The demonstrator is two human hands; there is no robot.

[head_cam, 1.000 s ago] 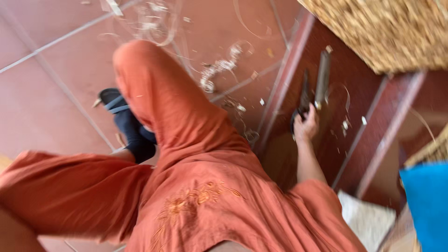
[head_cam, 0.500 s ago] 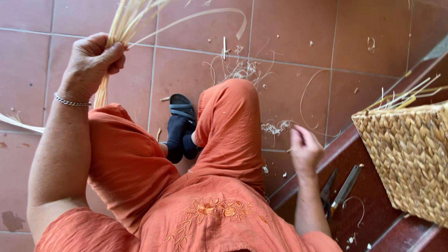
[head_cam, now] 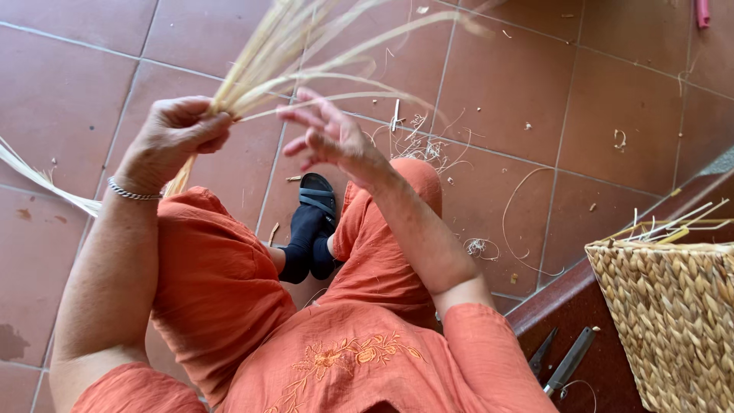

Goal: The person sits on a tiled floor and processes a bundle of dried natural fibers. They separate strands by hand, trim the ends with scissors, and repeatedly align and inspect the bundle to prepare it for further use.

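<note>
Straw-coloured fibres: a bundle of pale reed strands (head_cam: 283, 57) fans up and to the right from the left hand, reaching the top edge of the view; a few stems hang below the fist toward the knee.
Left hand (head_cam: 177, 131): closed in a fist around the gathered lower part of the bundle, thumb pressed over the stems; a silver chain bracelet (head_cam: 130, 191) sits on the wrist.
Right hand (head_cam: 330, 136): fingers spread and loosely curved, holding nothing firmly; fingertips meet a few thin strands that arc out of the bundle to the right.
Hand spacing: close together, the right just beside the left, both above the knees.
Clothing: orange trousers and an orange embroidered top (head_cam: 336, 359) fill the lower middle of the view; a dark sock in a black sandal (head_cam: 313, 222) shows between the legs.
Floor: terracotta tiles (head_cam: 566, 99) strewn with short offcuts and curled fibre scraps, thickest just right of the right hand.
Loose strands: more pale stems (head_cam: 38, 180) lie across the tiles at far left.
Basket: a woven basket (head_cam: 673, 313) stands at lower right, well apart from both hands, with stem ends poking above its rim.
Tools: two dark-handled metal tools (head_cam: 562, 359) lie on a dark red step (head_cam: 596, 306) just left of the basket; exact kind cannot be told.
</note>
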